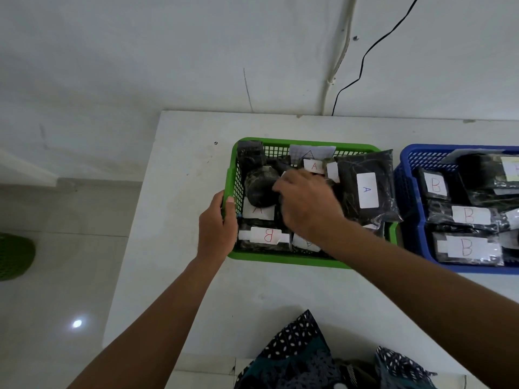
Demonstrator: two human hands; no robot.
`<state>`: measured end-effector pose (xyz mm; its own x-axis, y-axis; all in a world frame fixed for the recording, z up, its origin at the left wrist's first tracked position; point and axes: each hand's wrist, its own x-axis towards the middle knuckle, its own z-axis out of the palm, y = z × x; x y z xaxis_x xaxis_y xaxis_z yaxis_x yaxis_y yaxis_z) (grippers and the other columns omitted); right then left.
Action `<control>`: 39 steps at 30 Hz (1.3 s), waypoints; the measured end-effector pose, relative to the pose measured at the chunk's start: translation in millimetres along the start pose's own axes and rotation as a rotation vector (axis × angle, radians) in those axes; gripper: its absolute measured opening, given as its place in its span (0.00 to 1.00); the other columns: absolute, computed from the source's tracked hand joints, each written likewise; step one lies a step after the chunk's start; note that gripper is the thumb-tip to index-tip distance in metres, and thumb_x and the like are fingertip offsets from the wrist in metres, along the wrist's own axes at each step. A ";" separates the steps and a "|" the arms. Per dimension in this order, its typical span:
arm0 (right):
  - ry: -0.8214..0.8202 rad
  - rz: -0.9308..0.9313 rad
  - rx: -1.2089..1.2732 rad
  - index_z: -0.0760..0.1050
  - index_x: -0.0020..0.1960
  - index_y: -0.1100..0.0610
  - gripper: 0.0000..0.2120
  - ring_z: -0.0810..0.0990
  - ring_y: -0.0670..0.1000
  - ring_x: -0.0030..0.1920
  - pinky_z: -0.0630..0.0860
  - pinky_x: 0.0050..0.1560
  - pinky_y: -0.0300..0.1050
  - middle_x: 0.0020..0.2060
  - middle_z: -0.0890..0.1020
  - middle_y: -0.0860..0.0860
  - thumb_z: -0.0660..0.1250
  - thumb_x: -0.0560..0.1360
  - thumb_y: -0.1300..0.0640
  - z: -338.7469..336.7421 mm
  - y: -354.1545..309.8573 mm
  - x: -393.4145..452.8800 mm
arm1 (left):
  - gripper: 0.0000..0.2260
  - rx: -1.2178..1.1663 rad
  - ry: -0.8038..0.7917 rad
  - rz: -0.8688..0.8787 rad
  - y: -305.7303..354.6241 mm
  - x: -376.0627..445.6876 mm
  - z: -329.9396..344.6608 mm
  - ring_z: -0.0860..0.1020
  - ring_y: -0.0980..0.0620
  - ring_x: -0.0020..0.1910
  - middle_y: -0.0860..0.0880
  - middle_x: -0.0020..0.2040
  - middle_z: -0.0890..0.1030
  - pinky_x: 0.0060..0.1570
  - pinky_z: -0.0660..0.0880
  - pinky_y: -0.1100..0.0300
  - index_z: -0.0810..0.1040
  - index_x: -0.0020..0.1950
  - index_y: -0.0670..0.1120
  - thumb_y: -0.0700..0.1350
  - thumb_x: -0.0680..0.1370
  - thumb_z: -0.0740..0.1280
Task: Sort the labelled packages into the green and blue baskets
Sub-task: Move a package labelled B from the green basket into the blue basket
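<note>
Your left hand grips green basket left rim | your right hand inside, fingers curled among black packages, grip unclear | near corner: B-labelled package among four visible A labels | blue basket right: three readable B labels.

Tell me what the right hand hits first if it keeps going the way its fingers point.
Probably the round black package in the green basket: the right hand points left at it, fingertips apparently almost touching.

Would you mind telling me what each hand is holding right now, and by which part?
The left hand grips the green basket by its left rim. The right hand reaches among its packages; any hold is hidden.
</note>
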<state>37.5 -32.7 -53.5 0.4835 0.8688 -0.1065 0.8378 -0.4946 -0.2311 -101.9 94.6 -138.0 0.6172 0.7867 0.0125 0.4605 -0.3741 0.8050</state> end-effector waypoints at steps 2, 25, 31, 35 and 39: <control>-0.100 -0.121 0.216 0.77 0.63 0.54 0.14 0.77 0.54 0.58 0.77 0.59 0.52 0.60 0.79 0.52 0.65 0.78 0.59 8.7 -12.9 -5.2 | 0.07 -0.008 -0.006 -0.013 -0.1 -1.3 -0.8 0.76 0.64 0.34 0.55 0.35 0.77 0.30 0.69 0.73 0.74 0.51 0.50 0.46 0.85 0.57; 0.015 0.255 0.842 0.71 0.71 0.47 0.25 0.83 0.44 0.46 0.81 0.38 0.35 0.54 0.84 0.50 0.72 0.77 0.57 -5.7 35.3 -41.9 | 0.23 0.137 -0.005 -0.012 48.3 -13.6 -0.6 0.70 0.48 0.71 0.46 0.74 0.71 0.70 0.67 0.55 0.63 0.78 0.47 0.52 0.84 0.56; 0.259 0.355 0.927 0.68 0.72 0.40 0.28 0.84 0.49 0.48 0.84 0.50 0.54 0.47 0.84 0.46 0.72 0.76 0.54 -55.7 110.8 -86.2 | 0.21 0.181 -0.020 0.285 124.6 -22.1 41.3 0.62 0.50 0.77 0.47 0.76 0.68 0.76 0.60 0.54 0.68 0.76 0.43 0.49 0.84 0.59; 0.408 0.463 0.997 0.72 0.71 0.43 0.25 0.85 0.45 0.43 0.84 0.44 0.48 0.45 0.85 0.45 0.72 0.76 0.55 -73.1 173.8 -138.3 | 0.20 0.171 -0.105 0.506 185.8 -40.2 96.3 0.65 0.49 0.75 0.45 0.74 0.71 0.75 0.61 0.56 0.71 0.73 0.41 0.47 0.83 0.62; 0.521 0.610 1.025 0.75 0.68 0.49 0.21 0.85 0.42 0.43 0.82 0.42 0.39 0.45 0.86 0.44 0.73 0.76 0.55 -77.7 240.2 -196.3 | 0.22 0.151 -0.197 0.575 240.7 -71.8 159.3 0.62 0.51 0.77 0.47 0.76 0.68 0.75 0.56 0.60 0.69 0.75 0.41 0.49 0.83 0.61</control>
<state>163.5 -323.9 -13.0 0.9502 0.2862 -0.1235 -0.0124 -0.3610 -0.9325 66.3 -130.2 -39.6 0.8927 0.3386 0.2975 0.0956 -0.7873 0.6091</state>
